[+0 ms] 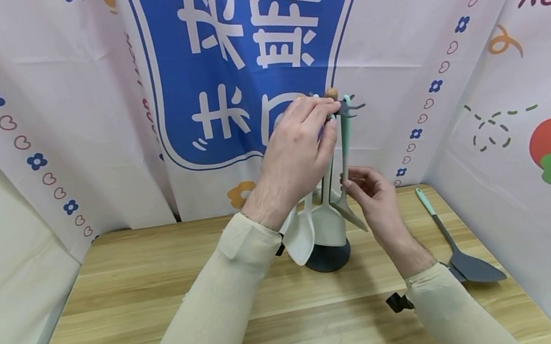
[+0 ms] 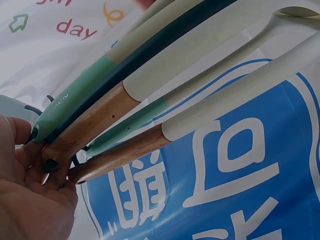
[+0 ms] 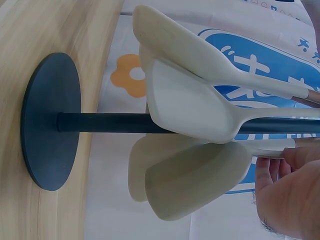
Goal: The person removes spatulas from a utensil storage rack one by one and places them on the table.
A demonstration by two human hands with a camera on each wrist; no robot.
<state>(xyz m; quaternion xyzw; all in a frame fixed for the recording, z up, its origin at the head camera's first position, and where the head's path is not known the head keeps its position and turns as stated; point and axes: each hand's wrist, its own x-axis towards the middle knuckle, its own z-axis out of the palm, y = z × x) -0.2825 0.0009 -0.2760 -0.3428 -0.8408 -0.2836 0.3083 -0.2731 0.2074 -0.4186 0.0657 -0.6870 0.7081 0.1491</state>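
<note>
A utensil rack with a round dark base (image 1: pixel 328 258) stands on the table, with several pale-headed kitchen utensils hanging round its dark post (image 3: pixel 110 122). At the top, my left hand (image 1: pixel 297 140) grips the rack among its hooks, its fingers near the ends of wooden handles (image 2: pixel 107 115) and a green handle (image 2: pixel 75 100). My right hand (image 1: pixel 376 197) pinches the neck of a beige spatula with a green handle (image 1: pixel 347 138). That spatula's head (image 3: pixel 200 182) tilts outward from the post. A white spatula (image 3: pixel 192 105) hangs beside it.
On the table's right side lies a dark grey spatula (image 1: pixel 475 269) with a green handle, partly overlapping another dark item by my right sleeve. Printed cloth (image 1: pixel 98 105) hangs behind the table and at both sides.
</note>
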